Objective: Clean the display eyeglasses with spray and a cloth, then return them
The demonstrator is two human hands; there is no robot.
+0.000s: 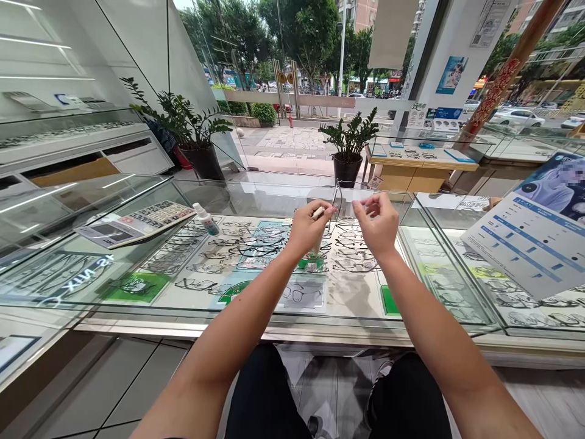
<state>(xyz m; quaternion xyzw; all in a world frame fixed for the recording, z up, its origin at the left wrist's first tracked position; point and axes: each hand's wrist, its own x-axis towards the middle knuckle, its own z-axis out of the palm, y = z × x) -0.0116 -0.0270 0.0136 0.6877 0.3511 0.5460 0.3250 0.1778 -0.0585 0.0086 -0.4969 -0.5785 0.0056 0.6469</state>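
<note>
My left hand (307,227) is closed on a pair of eyeglasses (337,200), raised above the glass counter. The thin frame stands roughly upright, seen nearly edge-on. A small whitish piece (319,213) also shows between the fingers of this hand; its kind is unclear. To the right of the eyeglasses is my right hand (378,224), apart from them, its fingers loosely curled and nothing visible in them. Below both hands, rows of eyeglasses (256,249) lie inside the glass display counter (351,308).
On the counter top at left are a white spray bottle (206,219) and a printed leaflet (137,222). A blue-and-white printed sheet (532,228) stands at right. Potted plants (348,146) are beyond the counter, before the shop window. My knees are close under the counter's front edge.
</note>
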